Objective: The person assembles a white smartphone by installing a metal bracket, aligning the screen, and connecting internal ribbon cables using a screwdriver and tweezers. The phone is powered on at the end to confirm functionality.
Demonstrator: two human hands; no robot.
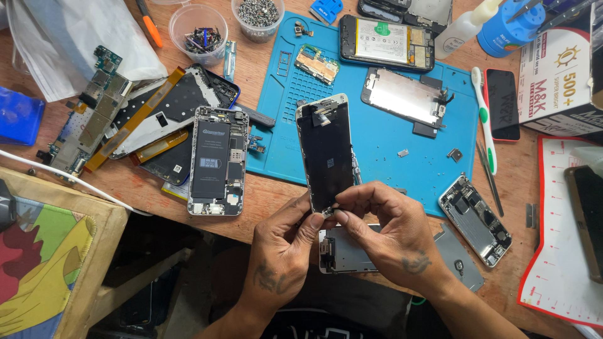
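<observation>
Both my hands hold a detached phone screen panel (326,154), its dark back side facing me, upright over the blue work mat (389,138). My left hand (282,251) pinches its lower left corner. My right hand (383,232) pinches the bottom edge with thumb and forefinger at a small part there. Under my hands lies a silver metal backing plate (345,254) at the table's front edge.
An opened phone body with battery (217,160) lies left of the mat, another (475,220) at right. On the mat: a metal shield plate (405,97), an opened phone (386,41), a small circuit board (317,64). Tubs of screws (257,16), a toothbrush (485,119), tweezers (490,176), circuit boards (91,119).
</observation>
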